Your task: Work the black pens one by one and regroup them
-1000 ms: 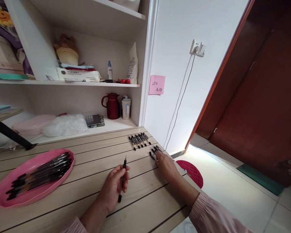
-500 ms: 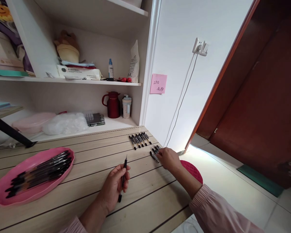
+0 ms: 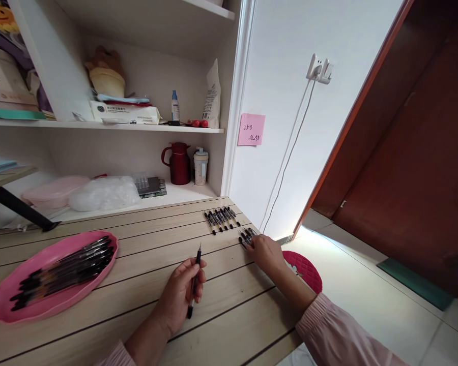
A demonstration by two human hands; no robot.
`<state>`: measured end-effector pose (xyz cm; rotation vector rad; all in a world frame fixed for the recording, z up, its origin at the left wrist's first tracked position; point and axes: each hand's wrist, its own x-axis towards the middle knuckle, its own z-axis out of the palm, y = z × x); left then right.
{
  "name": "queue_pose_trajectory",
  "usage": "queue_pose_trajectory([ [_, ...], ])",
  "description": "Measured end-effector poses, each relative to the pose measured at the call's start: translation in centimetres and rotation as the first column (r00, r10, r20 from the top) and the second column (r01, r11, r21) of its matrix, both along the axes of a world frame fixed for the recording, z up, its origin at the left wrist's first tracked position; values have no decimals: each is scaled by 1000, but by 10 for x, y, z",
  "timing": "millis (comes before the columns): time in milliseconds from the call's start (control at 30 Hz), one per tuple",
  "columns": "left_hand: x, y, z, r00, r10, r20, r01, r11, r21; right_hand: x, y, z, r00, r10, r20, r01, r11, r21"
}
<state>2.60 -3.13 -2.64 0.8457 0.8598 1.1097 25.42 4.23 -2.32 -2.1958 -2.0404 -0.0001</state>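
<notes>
Pale wood counter (image 3: 99, 305): left hand (image 3: 181, 295) clamped a pen (image 3: 194, 287) upright; right hand (image 3: 265, 252), fingers curled, touched the small pen cluster (image 3: 246, 236) near the edge; a nudge could've rolled them off.

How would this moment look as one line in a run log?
left hand: holds pen upright-ish | right hand: on small pen cluster at table edge | pink tray: holds pens
</notes>
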Motion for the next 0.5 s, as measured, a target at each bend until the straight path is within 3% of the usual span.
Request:
queue_pose_trajectory([
  [500, -1, 1, 0, 1000, 4, -6, -4, 1000, 2, 0, -4, 0, 1000, -20, 21, 20, 1000, 15],
])
